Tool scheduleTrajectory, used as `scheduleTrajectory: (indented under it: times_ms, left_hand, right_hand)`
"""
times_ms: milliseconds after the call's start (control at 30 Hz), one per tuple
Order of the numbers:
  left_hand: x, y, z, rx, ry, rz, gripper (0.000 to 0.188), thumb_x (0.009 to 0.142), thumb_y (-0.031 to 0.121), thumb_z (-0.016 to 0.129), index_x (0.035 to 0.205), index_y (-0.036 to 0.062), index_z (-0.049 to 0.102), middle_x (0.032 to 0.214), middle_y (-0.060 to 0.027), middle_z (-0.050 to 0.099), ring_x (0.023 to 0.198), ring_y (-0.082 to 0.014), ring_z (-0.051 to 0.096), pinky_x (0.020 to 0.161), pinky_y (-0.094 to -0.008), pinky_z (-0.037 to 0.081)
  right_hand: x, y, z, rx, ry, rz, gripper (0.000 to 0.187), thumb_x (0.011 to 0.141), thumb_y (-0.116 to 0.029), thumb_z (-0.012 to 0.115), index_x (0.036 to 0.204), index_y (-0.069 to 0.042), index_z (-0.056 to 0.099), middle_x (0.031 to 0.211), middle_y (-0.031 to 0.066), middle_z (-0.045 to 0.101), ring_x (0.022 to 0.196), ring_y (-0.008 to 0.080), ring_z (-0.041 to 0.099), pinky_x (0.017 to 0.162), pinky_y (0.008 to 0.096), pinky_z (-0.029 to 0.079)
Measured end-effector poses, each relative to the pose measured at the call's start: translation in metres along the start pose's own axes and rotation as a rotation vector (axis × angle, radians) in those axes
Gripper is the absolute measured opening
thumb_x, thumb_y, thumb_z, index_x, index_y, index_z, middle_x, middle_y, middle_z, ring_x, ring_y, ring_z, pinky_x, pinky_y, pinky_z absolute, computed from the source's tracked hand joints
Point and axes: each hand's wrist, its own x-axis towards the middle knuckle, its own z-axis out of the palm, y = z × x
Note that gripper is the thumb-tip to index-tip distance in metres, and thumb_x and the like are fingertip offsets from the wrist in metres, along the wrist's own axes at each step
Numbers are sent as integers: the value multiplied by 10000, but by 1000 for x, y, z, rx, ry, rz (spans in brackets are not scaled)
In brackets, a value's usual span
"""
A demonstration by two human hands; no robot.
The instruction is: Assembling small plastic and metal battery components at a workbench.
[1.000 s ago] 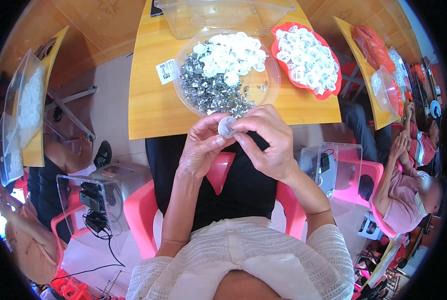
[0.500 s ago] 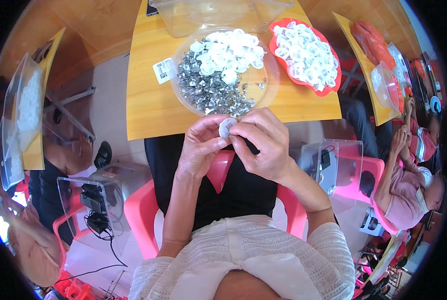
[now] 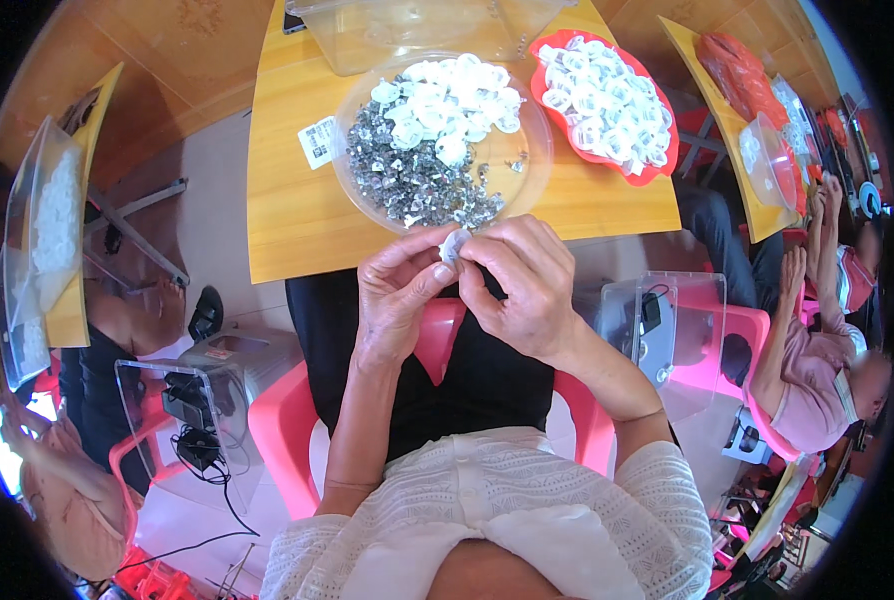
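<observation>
Between the fingertips of both hands, just off the table's near edge, is a small round white plastic piece [image 3: 453,246]. My left hand [image 3: 399,285] pinches it from the left. My right hand [image 3: 523,282] has thumb and forefinger closed on its right side; any smaller part there is hidden. Just beyond the hands lies a clear round tray [image 3: 527,190]. Small shiny metal parts [image 3: 397,175] heap up on its left and near side, with white round pieces [image 3: 457,100] piled at its far side. To the right, a red scalloped dish [image 3: 667,165] is full of similar white pieces [image 3: 607,105].
A clear plastic bin [image 3: 417,35] stands at the wooden table's [image 3: 287,230] far edge. A white label [image 3: 317,142] lies left of the tray. Clear boxes with black adapters stand low on both sides, one at left [image 3: 182,400]. Other people sit at tables left and right.
The white piece has turned so that its face tilts more edge-on. Both hands stay in nearly the same place. At the right, a co-worker's hands have shifted.
</observation>
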Motion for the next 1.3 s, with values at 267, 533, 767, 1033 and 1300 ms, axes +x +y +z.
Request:
scheduleTrajectory:
  times_ms: [267, 533, 767, 1033, 1300]
  left_hand:
    - [-1, 2, 4, 3, 23, 18, 326, 760, -60, 644, 1080, -18, 601, 1008, -97, 619, 935, -169, 597, 841, -310, 499]
    - [1, 3, 6, 136, 11, 71, 293, 736, -69, 660, 1023, -16, 633, 979, -98, 596, 899, -166, 583, 832, -300, 484]
    - [2, 9, -1, 221, -109, 110, 292, 705, -83, 676, 984, -2, 650, 1016, -117, 585, 937, -194, 578, 844, -326, 499]
    - [3, 5, -5, 183, -170, 22, 286, 712, -42, 688, 992, 6, 651, 1003, -114, 599, 924, -190, 586, 831, -318, 505]
    - [-3, 0, -3, -179, -112, -129, 326, 744, 90, 712, 1050, 24, 621, 1037, -121, 614, 942, -204, 605, 771, -338, 549]
  right_hand:
    - [4, 1, -2, -74, -32, -82, 185, 617, 20, 645, 767, -55, 566, 698, 51, 548, 618, 223, 544, 615, 331, 427]
    - [4, 2, -1, 67, -85, 42, 179, 628, 8, 632, 757, -64, 531, 689, 50, 522, 601, 232, 523, 602, 326, 405]
    - [7, -1, -13, 460, -177, 386, 181, 679, 20, 638, 796, -51, 519, 749, 17, 532, 664, 90, 541, 647, 212, 431]
    - [3, 10, -10, 800, -288, 652, 236, 699, -15, 663, 877, -63, 516, 728, -50, 501, 624, 11, 464, 572, 188, 386]
    - [4, 13, -13, 928, -258, 615, 246, 697, -6, 660, 919, -34, 558, 770, -23, 480, 649, 26, 463, 577, 182, 363]
